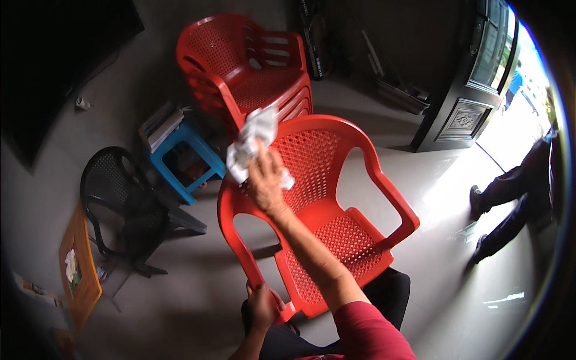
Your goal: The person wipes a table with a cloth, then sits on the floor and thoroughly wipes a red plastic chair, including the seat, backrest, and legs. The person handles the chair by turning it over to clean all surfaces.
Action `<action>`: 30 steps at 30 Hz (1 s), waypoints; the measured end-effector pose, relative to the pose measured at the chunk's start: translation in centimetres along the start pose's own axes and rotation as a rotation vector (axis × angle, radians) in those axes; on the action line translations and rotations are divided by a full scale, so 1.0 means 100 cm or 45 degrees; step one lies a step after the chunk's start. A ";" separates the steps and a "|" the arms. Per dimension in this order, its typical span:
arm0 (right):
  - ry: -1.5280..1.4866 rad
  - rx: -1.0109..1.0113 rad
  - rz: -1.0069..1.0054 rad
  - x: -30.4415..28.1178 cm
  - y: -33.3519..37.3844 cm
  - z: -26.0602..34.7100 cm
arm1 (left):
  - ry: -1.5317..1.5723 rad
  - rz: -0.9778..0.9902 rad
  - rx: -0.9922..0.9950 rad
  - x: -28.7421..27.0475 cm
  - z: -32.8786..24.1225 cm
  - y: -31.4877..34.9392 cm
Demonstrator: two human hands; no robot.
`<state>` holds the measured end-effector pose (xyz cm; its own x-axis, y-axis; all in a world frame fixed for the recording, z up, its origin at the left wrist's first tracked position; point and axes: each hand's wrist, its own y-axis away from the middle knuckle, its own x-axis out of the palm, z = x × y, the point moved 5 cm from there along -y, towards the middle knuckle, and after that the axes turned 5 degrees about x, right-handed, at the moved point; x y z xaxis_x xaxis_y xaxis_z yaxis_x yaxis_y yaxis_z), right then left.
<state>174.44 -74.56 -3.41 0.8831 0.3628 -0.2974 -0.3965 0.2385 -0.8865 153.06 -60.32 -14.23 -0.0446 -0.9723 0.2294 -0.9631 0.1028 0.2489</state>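
A red plastic armchair [333,247] with a perforated back and seat stands right in front of me, by my knees. My right hand [267,180] presses a crumpled white cloth [259,129] against the upper left part of its backrest, fingers bent over the cloth. Lower down, my left hand [264,307] is closed around the front end of the chair's left armrest, at the top of the leg. Part of the backrest's left edge is hidden behind the cloth and my right forearm.
Behind stands a stack of red armchairs [240,66]. To the left are a blue stool [191,157] with papers on it, a black chair [129,198] and a wooden table [84,273]. A dark door [465,114] stands ajar at right; another person's legs [510,195] are near it.
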 end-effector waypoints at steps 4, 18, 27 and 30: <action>0.273 0.036 0.028 -0.028 -0.036 -0.088 | 0.049 -0.004 0.015 -0.007 0.007 0.000; 1.237 0.438 0.655 -0.202 0.077 -0.235 | 0.032 -0.026 0.061 0.006 -0.004 0.008; 1.234 0.613 0.434 -0.243 0.086 -0.216 | 0.037 0.036 0.058 0.006 -0.002 0.004; 0.829 0.534 0.240 -0.182 0.049 -0.195 | 0.043 0.030 0.057 0.007 -0.003 0.004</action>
<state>161.31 -97.59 -9.29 0.7094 -0.1379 -0.6911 -0.5006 0.5917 -0.6319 152.73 -60.93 -13.70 -0.0590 -0.9621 0.2661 -0.9728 0.1152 0.2010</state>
